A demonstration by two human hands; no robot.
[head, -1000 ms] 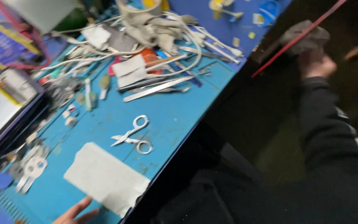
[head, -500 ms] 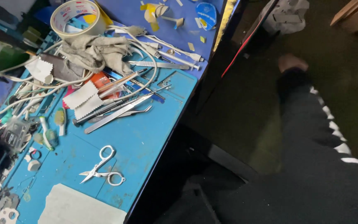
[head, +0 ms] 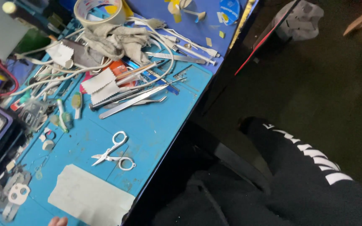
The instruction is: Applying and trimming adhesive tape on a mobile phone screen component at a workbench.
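Your left hand (head: 58,221) shows only as fingertips at the bottom edge of the view, touching or just short of the pale sheet (head: 91,196) on the blue counter (head: 156,125); whether it is spread or curled, you cannot tell. The sheet lies flat directly beyond those fingertips, long axis running right and slightly toward you. Small scissors (head: 114,151) rest just past the sheet's far edge, blades pointing left. Your right hand is hidden beyond the black sleeve (head: 311,175), probably reaching down off the counter.
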